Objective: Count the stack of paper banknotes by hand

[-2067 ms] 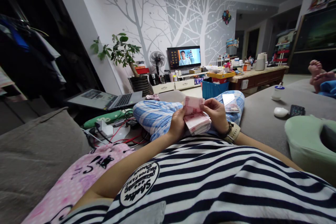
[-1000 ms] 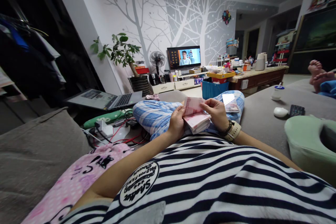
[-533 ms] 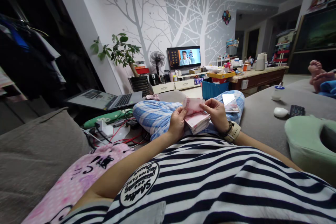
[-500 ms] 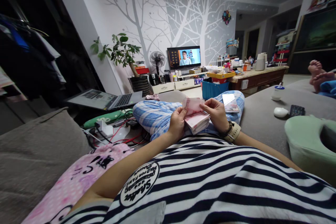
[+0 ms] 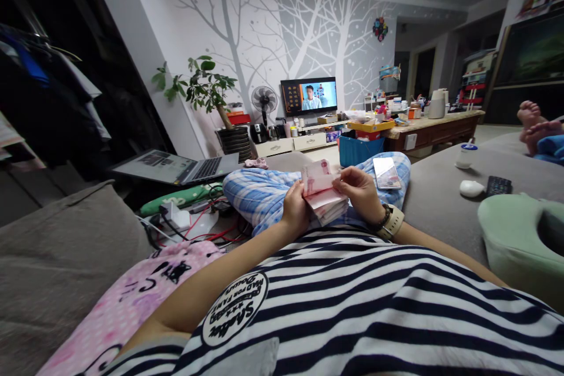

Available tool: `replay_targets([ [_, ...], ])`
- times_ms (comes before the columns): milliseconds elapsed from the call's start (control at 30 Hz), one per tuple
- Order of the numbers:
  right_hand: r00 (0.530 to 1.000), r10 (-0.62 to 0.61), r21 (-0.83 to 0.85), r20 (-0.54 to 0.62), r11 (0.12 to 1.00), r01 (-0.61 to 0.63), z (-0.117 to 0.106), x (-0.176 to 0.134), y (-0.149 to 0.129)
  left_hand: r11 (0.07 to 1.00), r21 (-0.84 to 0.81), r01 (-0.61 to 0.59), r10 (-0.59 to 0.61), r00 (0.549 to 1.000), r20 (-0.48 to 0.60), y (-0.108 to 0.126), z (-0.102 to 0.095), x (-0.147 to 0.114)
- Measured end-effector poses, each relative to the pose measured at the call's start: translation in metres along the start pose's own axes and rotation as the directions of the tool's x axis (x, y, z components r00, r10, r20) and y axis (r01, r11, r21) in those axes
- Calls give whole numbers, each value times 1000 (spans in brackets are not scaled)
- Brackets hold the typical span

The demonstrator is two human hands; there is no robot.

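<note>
A thick wad of pink banknotes is held above my lap, its lower end bent toward me. My left hand closes around the left side of the wad, thumb on top. Some notes stand up at the far side, showing printed faces. My right hand pinches the right edge of a note between thumb and fingertips. A bracelet and a pale watch are on my right wrist. Beyond that hand, a smartphone lies on my blue checked trouser leg.
On the left sit an open laptop and a power strip with tangled cables. To the right on the sofa are a white mouse, a black remote, a small bottle and a green neck pillow. Another person's feet rest farther right.
The upper notes have shifted slightly left and now stand more upright, with more of their printing visible. My right hand has moved a little left, still pinching a note edge.
</note>
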State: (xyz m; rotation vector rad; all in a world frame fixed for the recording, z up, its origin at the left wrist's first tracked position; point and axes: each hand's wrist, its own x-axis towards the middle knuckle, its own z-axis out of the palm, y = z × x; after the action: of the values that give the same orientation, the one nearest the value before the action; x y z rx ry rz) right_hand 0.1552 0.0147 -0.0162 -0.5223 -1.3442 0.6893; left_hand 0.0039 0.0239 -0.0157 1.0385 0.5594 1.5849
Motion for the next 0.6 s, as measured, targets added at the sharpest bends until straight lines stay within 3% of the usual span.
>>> replay_targets([
  [233,1000,3,32,-2,999,-3,0,1,-2,999,-48,21,-18,999,51,2,2,-2],
  [600,999,21,-10,27,1000,-21,-1,0,-6,998,-26,52,-51,998,39,3,-2,0],
])
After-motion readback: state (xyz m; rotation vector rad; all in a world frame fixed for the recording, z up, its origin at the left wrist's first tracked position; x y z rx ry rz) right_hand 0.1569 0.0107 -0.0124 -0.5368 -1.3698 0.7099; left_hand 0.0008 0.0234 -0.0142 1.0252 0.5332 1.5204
